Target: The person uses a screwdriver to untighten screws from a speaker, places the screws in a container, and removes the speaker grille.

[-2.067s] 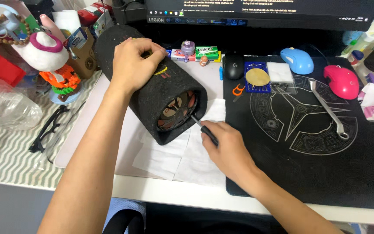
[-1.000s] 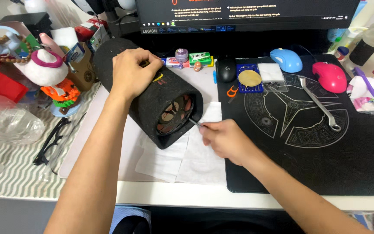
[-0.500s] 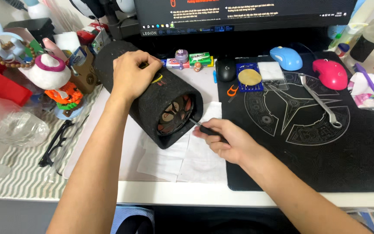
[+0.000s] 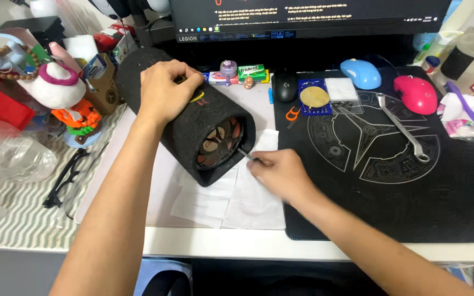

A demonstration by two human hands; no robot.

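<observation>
A black felt-covered tube speaker [image 4: 190, 118] lies on its side on the desk, its open end with a round grille [image 4: 219, 143] facing me. My left hand [image 4: 165, 90] rests on top of the tube and grips it. My right hand [image 4: 281, 174] is closed on a thin screwdriver [image 4: 246, 155], whose metal tip touches the right edge of the grille. White paper sheets [image 4: 231, 192] lie under the speaker's front.
A black desk mat [image 4: 390, 181] on the right carries a metal wrench [image 4: 404, 129], a blue mouse [image 4: 360, 73], a pink mouse [image 4: 416, 94] and a black mouse [image 4: 285, 86]. A monitor [image 4: 308, 16] stands behind. Eyeglasses [image 4: 64, 178], a plastic bottle [image 4: 20, 159] and toys crowd the left.
My right hand with the screwdriver has shifted slightly and turned at the grille's edge. My left hand stays on top of the speaker.
</observation>
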